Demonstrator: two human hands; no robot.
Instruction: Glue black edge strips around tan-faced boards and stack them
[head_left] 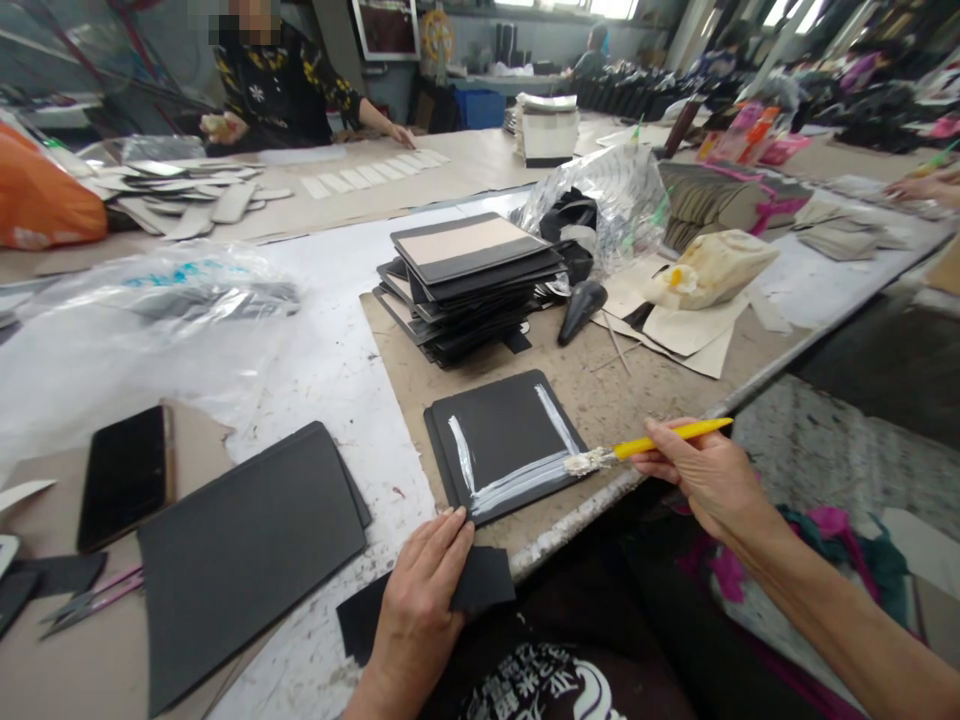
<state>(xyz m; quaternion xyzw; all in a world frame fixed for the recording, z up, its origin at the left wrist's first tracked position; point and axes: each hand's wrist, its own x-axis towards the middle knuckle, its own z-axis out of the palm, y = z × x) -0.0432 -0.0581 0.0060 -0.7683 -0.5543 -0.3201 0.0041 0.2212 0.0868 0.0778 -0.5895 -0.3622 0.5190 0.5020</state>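
Note:
My right hand (697, 470) is closed on a yellow-handled brush (660, 440) whose white bristles touch the right edge of a black panel (506, 430). Wet white glue streaks run along the panel's left, near and right borders. My left hand (420, 590) lies flat, fingers together, pressing the panel's near left corner and resting on a smaller black card piece (480, 590) at the table edge.
A stack of black panels (469, 285) stands behind. Larger dark sheets (247, 545), a phone (124, 475) and scissors (90, 600) lie to the left. A plastic bag (150, 300), a foil bag (600, 200) and a cloth (712, 265) sit further back. A person works across the table.

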